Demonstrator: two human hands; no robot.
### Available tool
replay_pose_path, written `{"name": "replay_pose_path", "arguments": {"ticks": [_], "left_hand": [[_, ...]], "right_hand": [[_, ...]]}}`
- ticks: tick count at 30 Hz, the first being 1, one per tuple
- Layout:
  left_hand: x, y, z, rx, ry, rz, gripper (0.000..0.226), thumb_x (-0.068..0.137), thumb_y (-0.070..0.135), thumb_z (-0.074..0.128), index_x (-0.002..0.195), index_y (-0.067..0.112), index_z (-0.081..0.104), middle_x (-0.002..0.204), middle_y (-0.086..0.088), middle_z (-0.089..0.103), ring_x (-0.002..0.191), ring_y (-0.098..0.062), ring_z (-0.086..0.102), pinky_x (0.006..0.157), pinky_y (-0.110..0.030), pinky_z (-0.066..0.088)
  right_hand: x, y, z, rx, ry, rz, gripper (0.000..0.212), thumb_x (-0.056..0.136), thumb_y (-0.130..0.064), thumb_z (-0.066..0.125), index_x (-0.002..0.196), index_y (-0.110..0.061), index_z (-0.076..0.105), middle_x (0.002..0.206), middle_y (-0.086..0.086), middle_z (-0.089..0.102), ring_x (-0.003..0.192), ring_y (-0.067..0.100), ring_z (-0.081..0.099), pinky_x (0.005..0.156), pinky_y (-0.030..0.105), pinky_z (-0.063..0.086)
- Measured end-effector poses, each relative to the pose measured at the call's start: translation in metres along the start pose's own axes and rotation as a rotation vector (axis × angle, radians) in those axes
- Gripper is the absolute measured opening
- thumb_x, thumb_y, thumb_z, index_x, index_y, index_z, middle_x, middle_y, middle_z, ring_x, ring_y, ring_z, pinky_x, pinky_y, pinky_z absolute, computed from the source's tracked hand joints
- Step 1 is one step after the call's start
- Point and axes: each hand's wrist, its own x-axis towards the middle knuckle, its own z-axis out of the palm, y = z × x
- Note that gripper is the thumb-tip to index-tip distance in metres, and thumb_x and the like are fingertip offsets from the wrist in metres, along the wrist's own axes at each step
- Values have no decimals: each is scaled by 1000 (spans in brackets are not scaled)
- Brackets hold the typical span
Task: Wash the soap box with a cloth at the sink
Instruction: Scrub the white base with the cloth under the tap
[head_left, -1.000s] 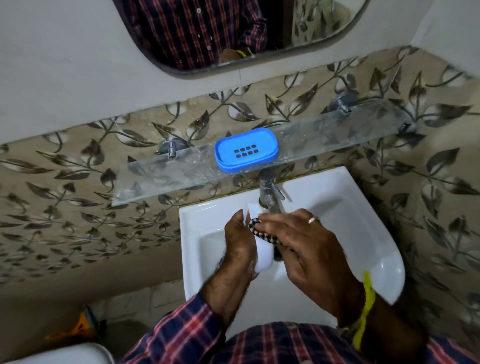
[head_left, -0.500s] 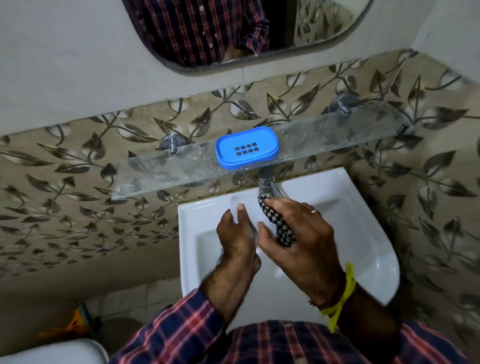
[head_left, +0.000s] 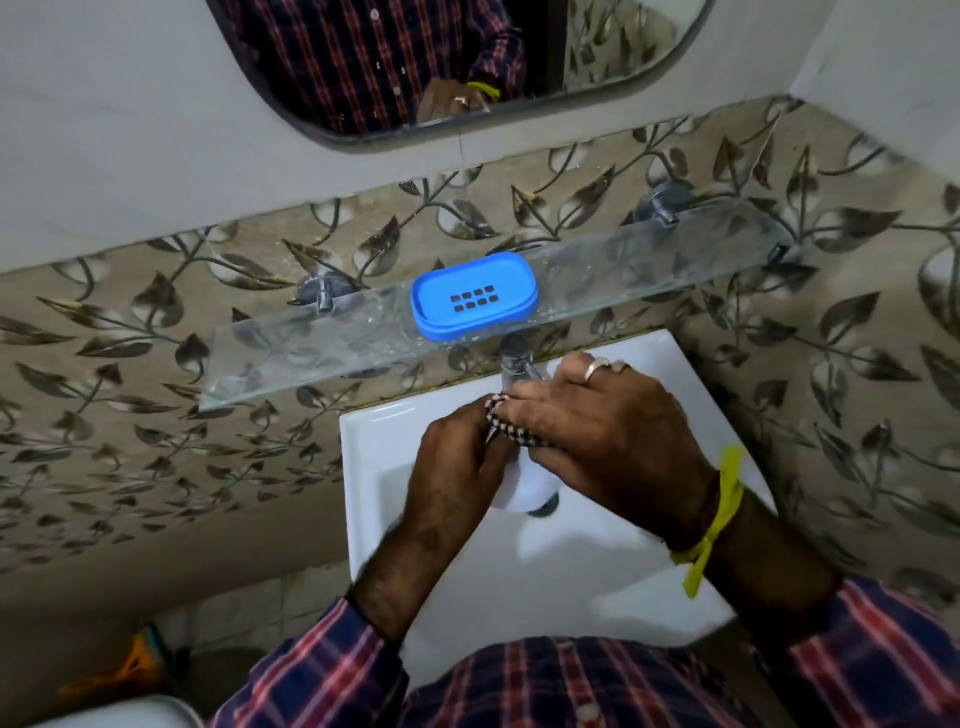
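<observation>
Over the white sink (head_left: 597, 597), both hands meet just below the tap (head_left: 514, 358). My left hand (head_left: 457, 462) grips a white soap box part (head_left: 524, 488), most of it hidden under the hands. My right hand (head_left: 597, 431) holds a black-and-white checked cloth (head_left: 506, 428), bunched against the top of that part. The blue slotted soap tray (head_left: 475, 296) lies on the glass shelf (head_left: 311, 353) above the sink, apart from both hands.
The glass shelf juts out over the back of the sink, just above the tap. A mirror (head_left: 415, 52) hangs higher on the wall. Leaf-patterned tiles surround the sink. An orange object (head_left: 130, 670) lies on the floor at lower left.
Half a second ago the right hand held the cloth up by the tap, apart from the left hand. Now the hands have closed together, with the cloth pressed on the white part.
</observation>
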Motion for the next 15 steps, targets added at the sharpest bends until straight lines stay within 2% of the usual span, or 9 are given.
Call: {"name": "replay_pose_path", "arguments": {"ticks": [2, 4, 5, 7, 9, 10, 12, 15], "left_hand": [[-4, -4, 1, 19, 124, 9, 17, 87, 23, 54, 89, 13, 67, 81, 8, 69, 77, -13, 61, 70, -18, 46], [-7, -4, 1, 49, 178, 22, 23, 88, 26, 53, 95, 12, 71, 89, 1, 72, 82, -11, 61, 76, -10, 43], [-8, -3, 1, 55, 171, 10, 25, 88, 27, 52, 94, 12, 71, 89, 0, 72, 82, -11, 61, 76, -6, 40], [-11, -1, 4, 94, 148, -21, 21, 90, 24, 56, 93, 11, 72, 87, -3, 72, 80, -17, 64, 72, -10, 38], [-14, -1, 6, 139, 163, -10, 11, 86, 11, 66, 94, 6, 72, 87, -8, 73, 79, -24, 67, 72, -12, 38], [-15, -1, 6, 147, 182, 0, 15, 83, 5, 68, 97, 3, 73, 89, -11, 74, 81, -25, 67, 75, -10, 38], [-16, 0, 1, 124, 243, 32, 18, 84, 7, 64, 97, 0, 72, 90, -13, 74, 84, -20, 63, 81, -4, 37], [-16, 6, -2, 94, 313, 64, 20, 87, 15, 56, 93, 2, 71, 86, -10, 71, 82, -16, 59, 82, -1, 34]], "right_hand": [[-7, -7, 1, 21, 34, 92, 29, 88, -13, 62, 114, -15, 74, 116, 2, 74, 88, 32, 68, 73, 41, 57], [-16, -11, 2, 51, 84, 202, 30, 87, -9, 63, 115, -13, 74, 118, 1, 73, 88, 31, 67, 77, 41, 56], [-18, -12, 3, 58, 104, 245, 32, 85, -6, 65, 115, -13, 74, 118, 1, 73, 86, 31, 67, 78, 40, 57], [-17, -20, 8, 49, 105, 297, 35, 81, -3, 68, 114, -13, 74, 117, 1, 74, 85, 31, 66, 78, 40, 57], [-11, -30, 12, 12, 87, 295, 33, 83, -5, 68, 114, -15, 74, 118, 1, 74, 86, 30, 66, 75, 40, 57], [-10, -34, 13, -8, 87, 282, 30, 85, -7, 68, 113, -17, 74, 118, -1, 73, 86, 29, 66, 73, 40, 56], [-9, -34, 14, 7, 132, 283, 29, 87, -8, 68, 113, -18, 75, 118, -3, 73, 85, 28, 65, 73, 39, 56], [-14, -22, 15, 117, 251, 502, 34, 79, -2, 71, 110, -15, 76, 110, -1, 76, 84, 30, 67, 77, 40, 57]]}}
